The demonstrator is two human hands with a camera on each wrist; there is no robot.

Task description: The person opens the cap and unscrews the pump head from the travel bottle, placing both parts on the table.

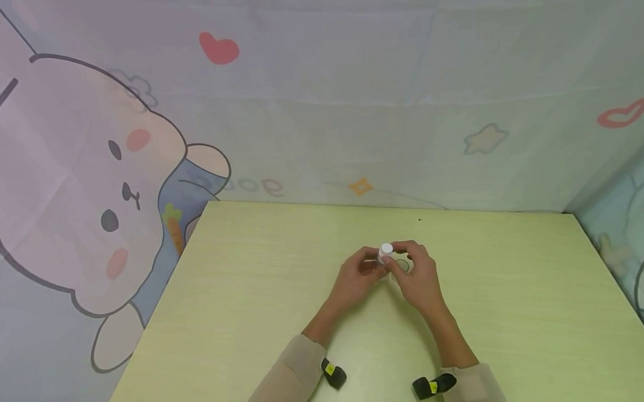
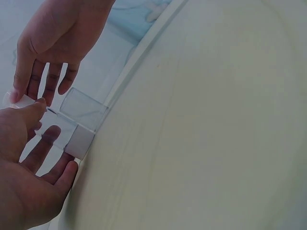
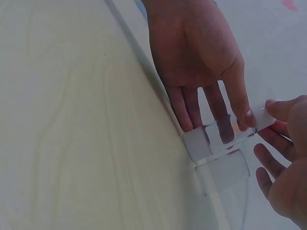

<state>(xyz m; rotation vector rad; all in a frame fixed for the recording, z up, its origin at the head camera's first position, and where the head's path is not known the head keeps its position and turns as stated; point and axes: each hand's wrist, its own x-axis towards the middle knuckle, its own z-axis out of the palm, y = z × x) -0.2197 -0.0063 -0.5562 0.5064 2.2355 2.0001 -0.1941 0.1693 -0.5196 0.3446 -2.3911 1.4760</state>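
A clear bottle (image 3: pixel 218 136) with a white cap (image 1: pixel 387 249) is upright between the two hands; its lower part looks whitish. My left hand (image 1: pixel 355 277) grips the bottle's side, its thumb high near the cap and its other fingers lower down. The right hand (image 1: pixel 421 280) pinches the white cap between thumb and forefinger, and its remaining fingers hang loose beside the bottle. Right next to the bottle on the right is a clear cup (image 2: pixel 84 109), which overlaps it in both wrist views.
Both hands work over the far middle of a pale wooden table (image 1: pixel 242 293). A printed cloth (image 1: pixel 326 105) hangs behind the table's back edge. Black straps with small devices show at both wrists, over light sleeves (image 1: pixel 287 373).
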